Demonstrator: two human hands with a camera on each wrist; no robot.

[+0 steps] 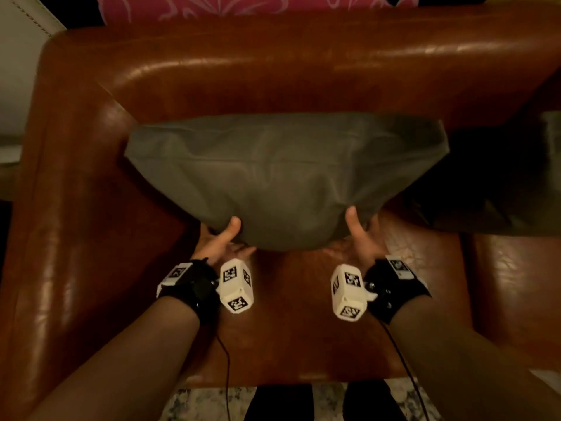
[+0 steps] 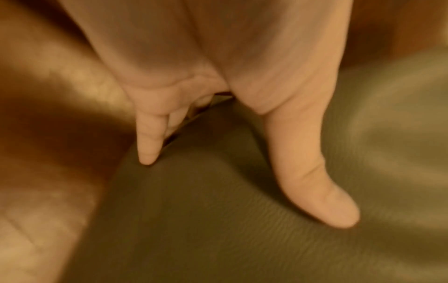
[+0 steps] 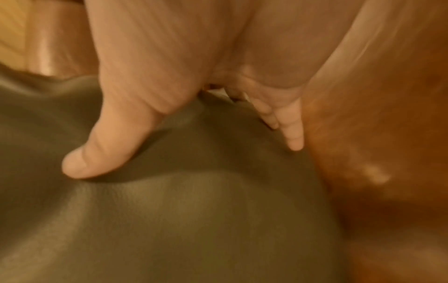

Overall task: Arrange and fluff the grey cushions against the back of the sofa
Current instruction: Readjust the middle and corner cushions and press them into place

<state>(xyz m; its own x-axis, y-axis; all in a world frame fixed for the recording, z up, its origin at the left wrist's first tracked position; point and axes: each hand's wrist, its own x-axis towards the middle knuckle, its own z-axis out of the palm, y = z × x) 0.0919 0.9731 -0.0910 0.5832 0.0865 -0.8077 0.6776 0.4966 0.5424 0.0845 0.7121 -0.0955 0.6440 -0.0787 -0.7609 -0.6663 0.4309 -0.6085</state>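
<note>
A grey cushion (image 1: 279,171) lies across the seat of a brown leather sofa, its far edge near the sofa back (image 1: 303,71). My left hand (image 1: 224,238) grips the cushion's near edge left of centre, thumb on top and fingers underneath. A little to the right, my right hand (image 1: 359,235) holds the same edge the same way. The left wrist view shows my left hand (image 2: 242,187) with thumb pressed into the cushion (image 2: 218,229). The right wrist view shows my right hand (image 3: 188,156) likewise on the cushion (image 3: 194,220). A second grey cushion (image 1: 501,205) lies in shadow at the right.
The sofa's left armrest (image 1: 69,177) runs along the left, and the bare seat (image 1: 291,323) lies under my wrists. Pink patterned fabric (image 1: 243,7) shows behind the sofa back. Speckled floor (image 1: 206,402) and my dark shoes (image 1: 279,402) are at the bottom edge.
</note>
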